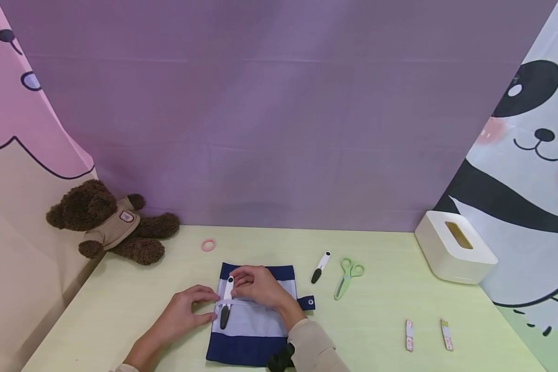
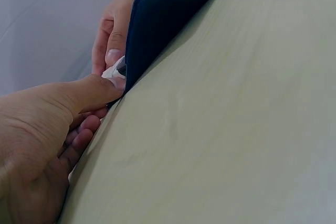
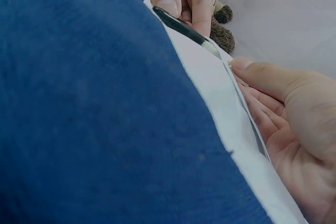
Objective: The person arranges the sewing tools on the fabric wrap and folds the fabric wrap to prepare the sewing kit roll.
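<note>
A navy-and-pale-grey cloth pouch [image 1: 248,350] lies unfolded on the table, with a thin elastic band across its pale panel. Under that band at the left side lies a slim white-and-black tool [image 1: 225,316] with a hole in its white end. My right hand [image 1: 260,287] pinches the white end from the right. At the pouch's left edge, my left hand [image 1: 188,312] holds the cloth between thumb and fingers. In the left wrist view my left thumb [image 2: 94,92] rests at the cloth edge. The black end [image 3: 181,27] shows beside the left thumb in the right wrist view.
Right of the pouch lie another white-and-black tool [image 1: 321,267] and green scissors [image 1: 347,279]. Two small flat packets, one [image 1: 409,336] and another [image 1: 446,335], lie farther right. A pink ring [image 1: 208,245], a teddy bear [image 1: 116,222] and a white tissue box [image 1: 451,258] stand around.
</note>
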The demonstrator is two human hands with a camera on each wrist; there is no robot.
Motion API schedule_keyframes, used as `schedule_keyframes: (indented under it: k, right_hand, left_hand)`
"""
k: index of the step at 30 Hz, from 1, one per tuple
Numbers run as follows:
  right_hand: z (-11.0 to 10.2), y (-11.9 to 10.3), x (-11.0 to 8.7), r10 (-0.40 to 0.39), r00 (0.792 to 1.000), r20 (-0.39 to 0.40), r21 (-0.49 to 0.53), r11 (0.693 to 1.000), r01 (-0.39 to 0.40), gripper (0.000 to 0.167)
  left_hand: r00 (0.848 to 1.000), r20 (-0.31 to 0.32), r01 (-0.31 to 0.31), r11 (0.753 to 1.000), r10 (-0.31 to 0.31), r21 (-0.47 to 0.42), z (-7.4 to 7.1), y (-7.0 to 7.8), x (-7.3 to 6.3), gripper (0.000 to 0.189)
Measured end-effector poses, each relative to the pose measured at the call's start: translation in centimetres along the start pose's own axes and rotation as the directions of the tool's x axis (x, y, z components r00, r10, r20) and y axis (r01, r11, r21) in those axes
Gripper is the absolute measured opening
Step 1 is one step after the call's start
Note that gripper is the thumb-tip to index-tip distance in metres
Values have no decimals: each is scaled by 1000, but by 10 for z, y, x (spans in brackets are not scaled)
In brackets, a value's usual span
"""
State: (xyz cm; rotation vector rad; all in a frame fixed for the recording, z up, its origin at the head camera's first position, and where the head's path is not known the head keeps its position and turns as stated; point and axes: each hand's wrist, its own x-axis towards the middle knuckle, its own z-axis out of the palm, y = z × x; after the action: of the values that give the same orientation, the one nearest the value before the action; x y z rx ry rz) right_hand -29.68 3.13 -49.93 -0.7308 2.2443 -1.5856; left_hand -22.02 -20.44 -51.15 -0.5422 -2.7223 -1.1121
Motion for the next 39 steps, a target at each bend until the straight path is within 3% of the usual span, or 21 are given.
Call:
schedule_keyframes:
  k: [8,17,39]
  right_hand:
    - [-2,3,-2,-29,999,32,-15,999,29,33]
    - [-1,5,-1,-49,997,59,-37,998,51,31]
    - [0,3,1,-66,994,91,-104,992,75,25]
  left_hand:
    - [1000,11,0,1000,0,-16,3,-1,0,30]
    - [998,14,54,999,-54,6,6,-3,1,29]
    - [999,15,48,999,-48,1,4,-3,1,29]
